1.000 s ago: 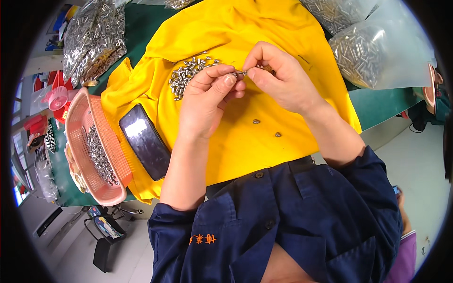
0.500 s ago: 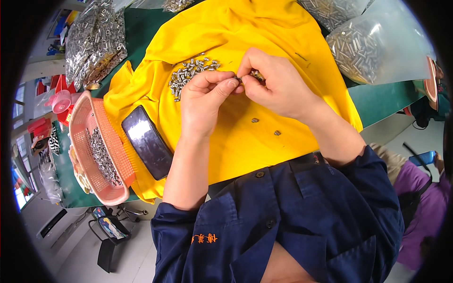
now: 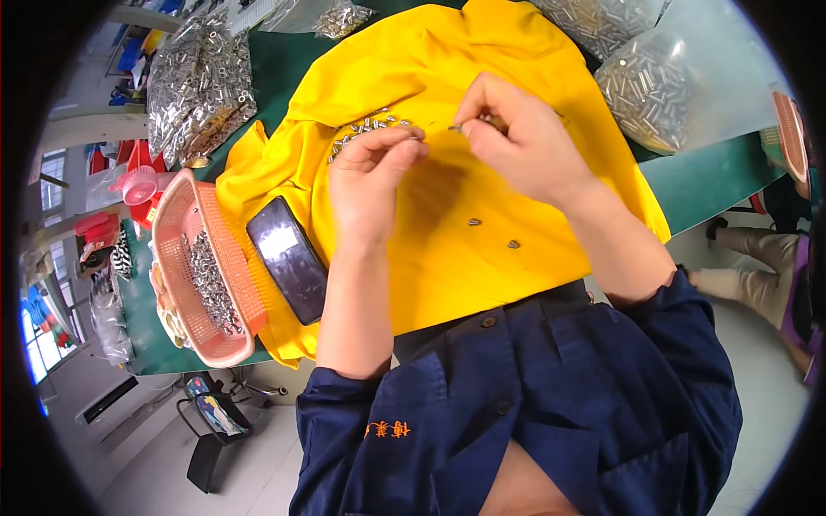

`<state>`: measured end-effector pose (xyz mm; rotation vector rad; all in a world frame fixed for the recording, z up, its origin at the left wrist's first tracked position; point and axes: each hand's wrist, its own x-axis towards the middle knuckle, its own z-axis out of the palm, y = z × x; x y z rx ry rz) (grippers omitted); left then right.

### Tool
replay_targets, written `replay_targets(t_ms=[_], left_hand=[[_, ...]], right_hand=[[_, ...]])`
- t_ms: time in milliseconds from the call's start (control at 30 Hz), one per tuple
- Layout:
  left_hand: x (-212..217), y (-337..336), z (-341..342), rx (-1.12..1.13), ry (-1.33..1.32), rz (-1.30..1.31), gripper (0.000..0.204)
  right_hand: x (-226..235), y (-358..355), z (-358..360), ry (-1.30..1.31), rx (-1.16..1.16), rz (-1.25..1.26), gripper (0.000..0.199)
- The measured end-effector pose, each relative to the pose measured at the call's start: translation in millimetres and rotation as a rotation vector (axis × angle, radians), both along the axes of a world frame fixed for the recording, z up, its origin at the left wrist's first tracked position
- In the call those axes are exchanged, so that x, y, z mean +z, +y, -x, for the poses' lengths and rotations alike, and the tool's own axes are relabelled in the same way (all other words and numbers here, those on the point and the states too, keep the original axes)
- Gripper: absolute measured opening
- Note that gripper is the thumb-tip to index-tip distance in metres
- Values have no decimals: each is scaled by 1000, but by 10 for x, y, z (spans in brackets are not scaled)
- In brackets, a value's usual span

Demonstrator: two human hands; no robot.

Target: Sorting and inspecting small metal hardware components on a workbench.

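Note:
Over the yellow cloth (image 3: pixel 447 279) my two hands are a short way apart, each pinched closed. Thumb and forefinger of my left hand (image 3: pixel 368 185) hold a small silvery metal part (image 3: pixel 416 134), mostly covered by the fingertips. From the pinch of my right hand (image 3: pixel 529 142) a small dark metal piece (image 3: pixel 456 128) sticks out leftward; its kind is unclear. Something brass-coloured shows among the curled fingers there. Behind my left hand lies a pile of short metal cylinders (image 3: pixel 372 125), partly hidden. Two loose metal pieces (image 3: pixel 474 222) rest on the cloth nearer me.
To the left are a black phone (image 3: pixel 288 260) and a pink basket (image 3: pixel 234 258) of small metal parts. Clear bags of metal parts stand at the far left (image 3: pixel 202 86) and far right (image 3: pixel 645 90) of the green table (image 3: pixel 710 189). Another person (image 3: pixel 766 267) is at the right.
My hands have drawn apart; the right has moved away from the left, with the dark piece now showing at its fingertips. The whole view has shifted slightly. The person at right has shifted too.

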<state>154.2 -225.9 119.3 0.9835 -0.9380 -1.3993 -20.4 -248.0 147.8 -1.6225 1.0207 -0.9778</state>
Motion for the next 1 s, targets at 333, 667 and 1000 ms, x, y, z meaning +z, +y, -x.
replay_targets(t_ms=[333, 667, 1000], left_hand=[[9, 16, 73, -98, 176, 48, 14], [15, 65, 69, -43, 26, 70, 14], [117, 35, 118, -1, -245, -2, 13]], right_hand=[[9, 20, -33, 21, 61, 187, 7], [-33, 82, -78, 157, 28, 319, 10], [24, 69, -73, 197, 28, 265, 9]])
